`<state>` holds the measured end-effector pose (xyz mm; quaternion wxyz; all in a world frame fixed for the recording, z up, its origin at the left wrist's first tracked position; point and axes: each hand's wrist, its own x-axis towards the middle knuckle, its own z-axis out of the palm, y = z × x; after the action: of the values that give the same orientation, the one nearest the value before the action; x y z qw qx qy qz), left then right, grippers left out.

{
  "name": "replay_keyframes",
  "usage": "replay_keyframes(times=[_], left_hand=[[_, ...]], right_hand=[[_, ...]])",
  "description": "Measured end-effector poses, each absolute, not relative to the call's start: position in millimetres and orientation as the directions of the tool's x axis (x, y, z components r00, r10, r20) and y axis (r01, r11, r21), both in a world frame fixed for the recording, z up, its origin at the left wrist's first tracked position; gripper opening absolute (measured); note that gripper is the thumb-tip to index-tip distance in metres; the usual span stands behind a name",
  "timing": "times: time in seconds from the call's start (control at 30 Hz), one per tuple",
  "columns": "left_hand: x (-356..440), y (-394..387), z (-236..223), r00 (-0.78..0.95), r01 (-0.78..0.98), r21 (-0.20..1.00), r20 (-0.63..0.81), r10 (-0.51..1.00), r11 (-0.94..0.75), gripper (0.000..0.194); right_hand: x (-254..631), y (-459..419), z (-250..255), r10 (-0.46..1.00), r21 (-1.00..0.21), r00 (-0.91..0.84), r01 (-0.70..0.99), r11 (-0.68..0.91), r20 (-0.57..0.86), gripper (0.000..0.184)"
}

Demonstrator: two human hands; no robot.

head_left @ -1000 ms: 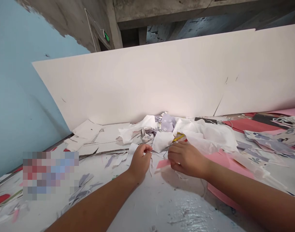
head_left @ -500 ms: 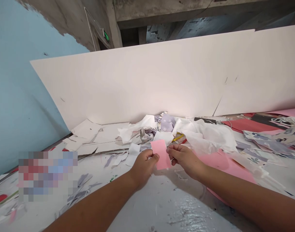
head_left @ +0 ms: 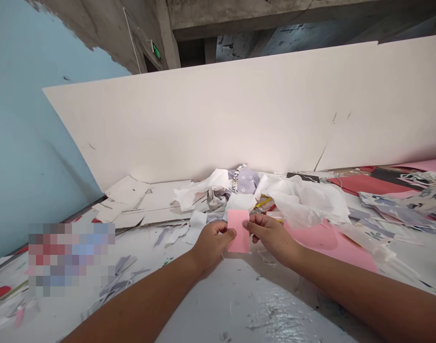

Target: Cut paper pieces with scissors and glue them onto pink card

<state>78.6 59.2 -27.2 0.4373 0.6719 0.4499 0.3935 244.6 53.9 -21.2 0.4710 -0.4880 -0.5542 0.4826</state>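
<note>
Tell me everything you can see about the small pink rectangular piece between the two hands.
The small pink rectangular piece is plain, thin and straight-edged; felt or paper, I can't tell which. It looks flat, longer side running up the picture, broad face toward the camera. The left hand holds its left edge, thumb in front; the right hand has its thumb on the front near the right edge. Whether its lower end touches the whitish tabletop is unclear.

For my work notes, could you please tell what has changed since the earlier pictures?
The left hand moved slightly right and took hold of the small pink piece, now showing its broad face; the right hand holds its opposite edge. White material stayed put.
</note>
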Motion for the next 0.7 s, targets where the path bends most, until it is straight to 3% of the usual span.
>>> replay_keyframes(times=[0.37,0.7], left_hand=[[79.2,58.6,-27.0,0.292,0.254,0.936,0.165,0.942,-0.242,0.024],[79.8,57.8,-24.9,0.280,0.256,0.958,0.057,0.958,-0.132,0.022]], right_hand=[[241.6,48.5,-15.5,0.995,-0.995,-0.068,0.062,0.075,0.071,0.025],[239.7,49.7,-19.0,0.987,-0.989,-0.145,-0.137,0.049,0.069,0.025]])
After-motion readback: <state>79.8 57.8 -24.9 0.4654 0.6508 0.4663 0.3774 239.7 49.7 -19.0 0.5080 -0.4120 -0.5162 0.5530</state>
